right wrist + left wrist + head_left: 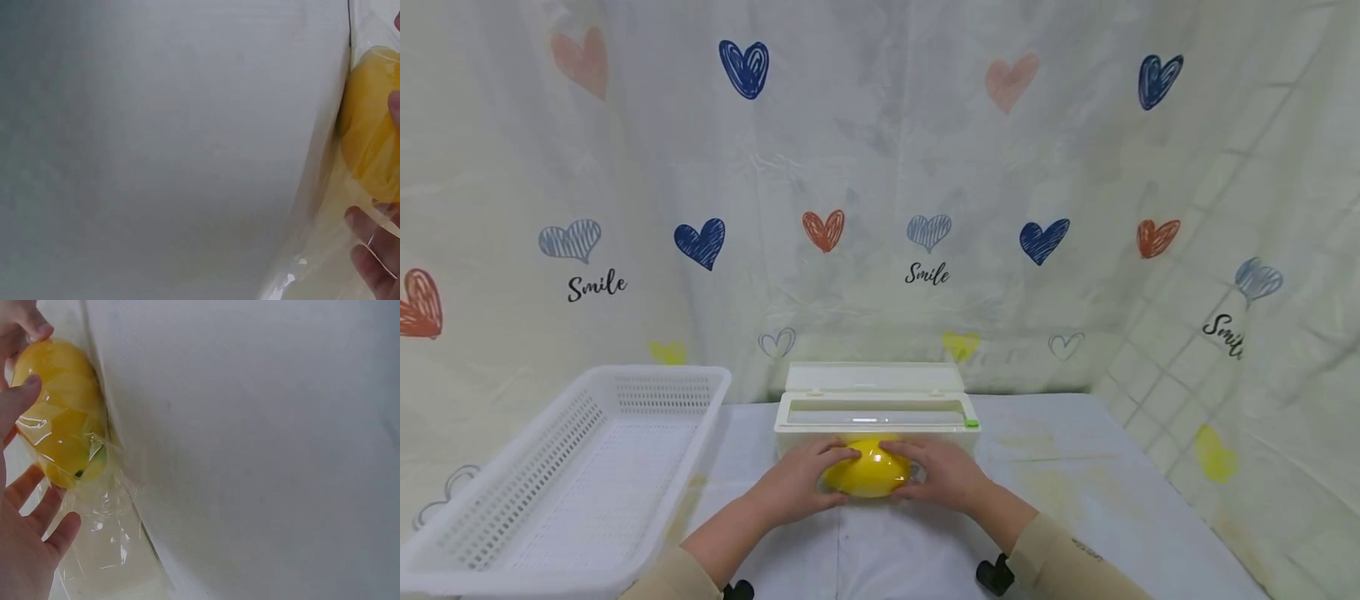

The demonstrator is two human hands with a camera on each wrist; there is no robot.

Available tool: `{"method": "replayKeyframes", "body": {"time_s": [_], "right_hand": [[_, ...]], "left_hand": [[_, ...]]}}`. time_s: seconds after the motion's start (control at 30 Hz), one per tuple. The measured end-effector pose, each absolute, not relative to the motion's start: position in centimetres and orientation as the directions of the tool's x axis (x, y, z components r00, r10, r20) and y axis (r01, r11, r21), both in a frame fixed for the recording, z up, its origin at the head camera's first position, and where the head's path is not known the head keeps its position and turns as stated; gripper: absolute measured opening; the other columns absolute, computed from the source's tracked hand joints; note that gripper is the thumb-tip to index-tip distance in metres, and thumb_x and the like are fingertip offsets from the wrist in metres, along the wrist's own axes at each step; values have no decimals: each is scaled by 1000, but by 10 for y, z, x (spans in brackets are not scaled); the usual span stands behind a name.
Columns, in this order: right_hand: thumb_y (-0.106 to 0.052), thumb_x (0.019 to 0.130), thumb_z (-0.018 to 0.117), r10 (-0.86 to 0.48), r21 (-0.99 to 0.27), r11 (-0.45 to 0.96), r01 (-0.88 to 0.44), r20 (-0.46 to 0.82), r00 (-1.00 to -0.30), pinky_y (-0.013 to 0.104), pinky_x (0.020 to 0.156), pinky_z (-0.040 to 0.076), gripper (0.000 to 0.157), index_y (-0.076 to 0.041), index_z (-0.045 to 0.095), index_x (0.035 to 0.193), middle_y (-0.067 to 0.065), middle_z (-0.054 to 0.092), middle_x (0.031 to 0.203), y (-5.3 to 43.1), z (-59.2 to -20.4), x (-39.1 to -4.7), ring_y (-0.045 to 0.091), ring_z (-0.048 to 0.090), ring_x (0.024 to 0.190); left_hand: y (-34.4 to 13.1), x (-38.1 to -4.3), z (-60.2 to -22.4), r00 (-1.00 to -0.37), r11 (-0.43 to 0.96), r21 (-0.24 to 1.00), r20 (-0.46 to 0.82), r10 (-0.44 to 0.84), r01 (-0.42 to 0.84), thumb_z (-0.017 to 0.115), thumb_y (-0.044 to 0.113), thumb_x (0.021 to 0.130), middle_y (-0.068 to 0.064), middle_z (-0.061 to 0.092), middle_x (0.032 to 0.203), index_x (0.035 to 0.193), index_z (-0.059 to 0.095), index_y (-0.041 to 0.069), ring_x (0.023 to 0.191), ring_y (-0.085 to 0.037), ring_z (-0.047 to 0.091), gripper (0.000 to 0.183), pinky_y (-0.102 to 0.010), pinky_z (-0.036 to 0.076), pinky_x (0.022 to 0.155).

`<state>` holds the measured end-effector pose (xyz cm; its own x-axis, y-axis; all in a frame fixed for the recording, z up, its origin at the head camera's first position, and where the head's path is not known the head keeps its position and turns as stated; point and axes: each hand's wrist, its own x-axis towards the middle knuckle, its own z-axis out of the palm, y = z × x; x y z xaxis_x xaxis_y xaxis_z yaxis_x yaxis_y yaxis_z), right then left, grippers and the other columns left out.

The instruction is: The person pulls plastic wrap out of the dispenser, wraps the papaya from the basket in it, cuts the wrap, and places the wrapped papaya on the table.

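Observation:
A glossy yellow fruit (871,468) lies between both hands, close in front of the white cling film dispenser (877,439). Clear cling film (109,540) covers the fruit and trails past its end in the left wrist view. That end is greenish with a dark stem spot. My left hand (797,482) holds the fruit's left side, thumb and fingers spread around it. From the other side my right hand (949,477) grips it too, with film under its fingers in the right wrist view. The undersides of the fruit and film are hidden.
The dispenser's lid (874,377) stands raised at the back, and a small green piece (972,423) sits at its right end. To the left is a white perforated basket (700,450). A white cloth (1045,492) covers the table; a heart-patterned curtain (865,167) hangs behind.

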<state>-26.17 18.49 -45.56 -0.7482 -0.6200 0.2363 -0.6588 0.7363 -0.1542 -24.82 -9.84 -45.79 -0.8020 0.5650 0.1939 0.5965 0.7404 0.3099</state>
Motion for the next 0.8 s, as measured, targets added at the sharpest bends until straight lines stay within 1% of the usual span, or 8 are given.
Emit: {"method": "replayKeyframes", "body": {"time_s": [0.1, 0.23, 0.4, 0.53, 0.67, 0.8], "right_hand": [[-52, 81, 77, -624, -141, 733, -665, 249, -741, 42, 96, 51, 70, -36, 50, 144, -6, 62, 133, 184, -457, -263, 17, 61, 116], [-48, 80, 80, -621, -183, 722, -667, 255, -742, 42, 98, 50, 70, -35, 51, 142, -6, 61, 134, 183, -456, -263, 17, 60, 118], [-44, 79, 82, -613, -233, 713, -661, 251, -749, 42, 99, 49, 69, -34, 53, 141, -5, 61, 134, 184, -453, -262, 18, 59, 118], [-43, 80, 81, -610, -284, 705, -650, 224, -760, 42, 101, 48, 69, -32, 53, 142, -7, 61, 135, 184, -450, -261, 17, 59, 120], [-46, 81, 79, -609, -344, 694, -633, 188, -771, 38, 98, 50, 69, -33, 52, 143, -10, 58, 137, 185, -445, -261, 13, 59, 117], [-47, 81, 79, -599, -441, 675, -592, 141, -788, 34, 90, 53, 68, -33, 53, 143, -10, 59, 136, 186, -439, -262, 10, 60, 106]], "left_hand": [[-98, -248, -457, -805, 739, 321, 188, 563, 592, 81, 40, 82, 5, 49, 144, 140, 52, 39, 130, -23, 47, 64, -48, 40, 108], [-99, -248, -455, -812, 738, 344, 178, 556, 580, 79, 40, 84, 5, 49, 145, 140, 52, 37, 131, -23, 47, 63, -48, 39, 108], [-101, -249, -452, -850, 750, 411, 151, 505, 519, 75, 44, 86, 3, 47, 147, 143, 50, 30, 133, -23, 47, 63, -48, 40, 108], [-104, -249, -449, -878, 761, 444, 169, 447, 473, 72, 49, 87, 1, 48, 144, 142, 52, 27, 130, -26, 49, 63, -50, 42, 106], [-106, -248, -446, -872, 758, 433, 209, 442, 488, 71, 52, 87, 1, 49, 144, 141, 53, 27, 130, -27, 48, 63, -53, 40, 107], [-107, -242, -440, -834, 744, 376, 251, 492, 552, 73, 54, 85, 4, 48, 146, 141, 52, 31, 132, -26, 46, 65, -52, 38, 108]]}}
